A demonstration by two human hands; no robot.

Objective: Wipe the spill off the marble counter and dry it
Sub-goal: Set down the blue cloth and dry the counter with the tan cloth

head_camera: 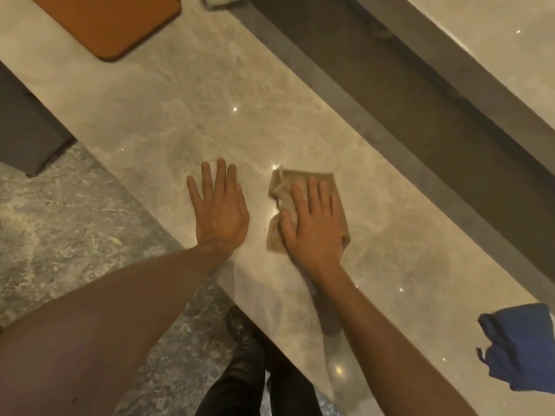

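Observation:
A pale marble counter [186, 115] runs diagonally through the view. My right hand [315, 223] lies flat on a tan cloth [303, 180] and presses it against the counter top. My left hand [220, 208] rests palm down on the bare marble just left of the cloth, fingers spread, holding nothing. A few wet glints show on the marble by the cloth's left edge. No clear puddle is visible.
A blue cloth [519, 346] lies crumpled on the counter at the right edge. An orange-brown mat [111, 22] sits at the far left end. A dark raised ledge [390, 94] borders the counter's far side. The counter's near edge drops to a marbled floor [60, 220].

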